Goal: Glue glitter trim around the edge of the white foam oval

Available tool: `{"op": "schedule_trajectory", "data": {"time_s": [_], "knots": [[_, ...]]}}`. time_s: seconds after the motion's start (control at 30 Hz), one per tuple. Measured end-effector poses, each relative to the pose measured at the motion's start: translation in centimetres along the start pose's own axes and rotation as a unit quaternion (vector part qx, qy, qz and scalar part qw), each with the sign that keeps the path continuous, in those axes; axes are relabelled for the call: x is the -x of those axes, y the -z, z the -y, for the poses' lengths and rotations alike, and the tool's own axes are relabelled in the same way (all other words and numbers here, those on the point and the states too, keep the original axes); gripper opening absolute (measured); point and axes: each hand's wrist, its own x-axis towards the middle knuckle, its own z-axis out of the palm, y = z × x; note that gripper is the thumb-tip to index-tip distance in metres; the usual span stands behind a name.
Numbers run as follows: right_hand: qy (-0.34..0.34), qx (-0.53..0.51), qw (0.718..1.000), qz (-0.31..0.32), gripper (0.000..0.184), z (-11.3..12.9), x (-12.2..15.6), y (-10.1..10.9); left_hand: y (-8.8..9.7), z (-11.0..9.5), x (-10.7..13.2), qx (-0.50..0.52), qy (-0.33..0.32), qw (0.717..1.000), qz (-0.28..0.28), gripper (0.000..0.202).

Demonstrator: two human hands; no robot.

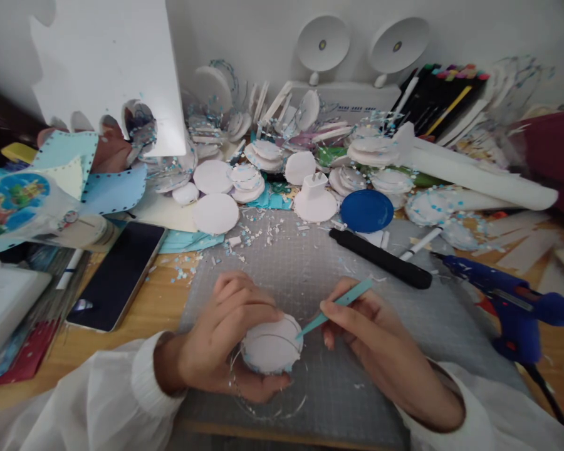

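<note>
My left hand (230, 335) is closed around the edge of a round white disc (270, 351), tilted up above the grey cutting mat (357, 401). Bits of pale blue line the disc's lower rim, and a thin curved strand crosses its face. Loops of fine clear wire (291, 410) hang below it. Between the thumb and fingers of my right hand (369, 338) is a pair of light teal tweezers (343, 307). Their tip meets the right edge of the disc; whether it pinches the strand is too small to tell.
A phone (117, 275) lies at left, a blue glue gun (502, 300) at right. Behind the mat are a black rod-shaped tool (380, 258), a blue disc (366, 211), white discs (216, 213) and scattered paper scraps (258, 238). A two-headed lamp (324, 44) stands at the wall.
</note>
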Motion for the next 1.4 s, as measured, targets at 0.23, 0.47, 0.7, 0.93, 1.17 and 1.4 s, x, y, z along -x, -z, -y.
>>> {"op": "schedule_trajectory", "data": {"time_s": [0.23,0.47,0.7,0.93,1.17,1.4], "knots": [[0.004,-0.015,1.000,0.004,0.026,0.3,0.1,0.0,0.2,0.1,0.0,0.042,0.052,0.998,0.003,0.059],[0.081,-0.056,0.994,-0.047,0.019,0.5,-0.1,0.8,0.1,0.5,0.7,0.096,0.109,0.989,-0.006,0.066],[0.125,0.025,0.992,-0.006,0.015,-0.2,0.2,0.2,0.0,0.5,0.5,0.078,0.106,0.991,0.000,0.067],[0.146,0.044,0.988,0.003,0.010,-0.6,0.3,0.0,0.0,0.3,0.5,0.068,0.093,0.993,0.018,0.068],[0.149,-0.051,0.986,-0.060,0.013,0.6,-0.6,1.3,0.4,0.1,-0.2,0.064,0.150,0.981,0.102,0.062],[0.124,-0.090,0.988,-0.026,0.018,0.5,-1.3,1.3,0.1,0.4,-0.5,0.036,0.147,0.960,0.237,0.069]]}}
